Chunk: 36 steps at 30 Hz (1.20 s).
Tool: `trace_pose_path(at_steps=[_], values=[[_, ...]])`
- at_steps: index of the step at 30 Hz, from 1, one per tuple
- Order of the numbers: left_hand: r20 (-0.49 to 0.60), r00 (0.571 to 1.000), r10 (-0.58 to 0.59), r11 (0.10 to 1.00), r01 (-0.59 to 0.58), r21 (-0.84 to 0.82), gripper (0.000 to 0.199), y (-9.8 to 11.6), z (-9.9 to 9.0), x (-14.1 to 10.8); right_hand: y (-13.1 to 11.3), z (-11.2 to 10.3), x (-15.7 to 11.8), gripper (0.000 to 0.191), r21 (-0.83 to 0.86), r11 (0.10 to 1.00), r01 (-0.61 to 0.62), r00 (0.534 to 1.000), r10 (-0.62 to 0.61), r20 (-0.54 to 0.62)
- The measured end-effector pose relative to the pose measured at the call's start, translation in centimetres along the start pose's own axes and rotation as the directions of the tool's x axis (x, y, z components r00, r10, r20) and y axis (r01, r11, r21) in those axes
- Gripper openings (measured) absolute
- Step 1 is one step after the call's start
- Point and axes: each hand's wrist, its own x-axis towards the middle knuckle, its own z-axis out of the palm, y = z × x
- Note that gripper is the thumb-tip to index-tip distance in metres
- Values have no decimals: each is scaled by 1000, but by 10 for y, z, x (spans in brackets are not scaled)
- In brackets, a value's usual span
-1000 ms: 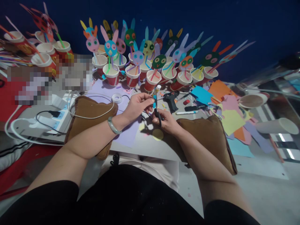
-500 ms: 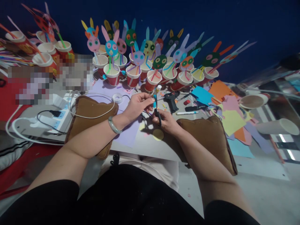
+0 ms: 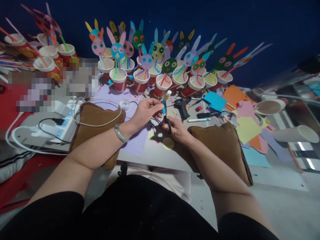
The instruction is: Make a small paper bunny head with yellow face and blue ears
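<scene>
My left hand (image 3: 147, 112) pinches a small piece of blue paper (image 3: 164, 105) between thumb and fingers, above the middle of the table. Around the black handles of a pair of scissors (image 3: 167, 122) the fingers of my right hand (image 3: 178, 129) are closed. The scissor blades point away from me and stand right beside the blue paper; whether they touch it I cannot tell. Below the hands a yellow paper circle (image 3: 168, 143) lies on the table, with another pale yellow piece (image 3: 151, 134) partly in shadow.
Behind my hands stand several paper cups (image 3: 162, 87) with rabbit-faced paper figures. A black glue gun (image 3: 183, 107) and a marker (image 3: 200, 120) lie to the right, near coloured paper sheets (image 3: 250, 128). Brown cushions (image 3: 220, 150) lie under both forearms. Cables run from a power strip (image 3: 65, 125) on the left.
The scissor blades show more plainly beside the blue paper, and less of the blue is visible. Both hands stay nearly in place; the view has shifted slightly.
</scene>
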Motion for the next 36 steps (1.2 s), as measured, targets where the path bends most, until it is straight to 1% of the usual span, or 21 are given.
trace_pose_path(at_steps=[10, 19, 25, 36], values=[[15, 999, 30, 999, -30, -25, 13, -2, -2, 1, -3, 0, 0, 54, -10, 1000, 9, 1000, -9, -24], [14, 999, 40, 999, -40, -15, 15, 2, -2, 0, -7, -5, 0, 54, -83, 997, 1, 1000, -3, -31], [37, 997, 70, 997, -69, -28, 12, -1, -4, 2, -6, -8, 1, 56, -120, 993, 7, 1000, -10, -24], [37, 992, 121, 992, -122, 37, 11, -1, -6, 1, -4, -15, 0, 56, -175, 983, 47, 999, -46, 8]])
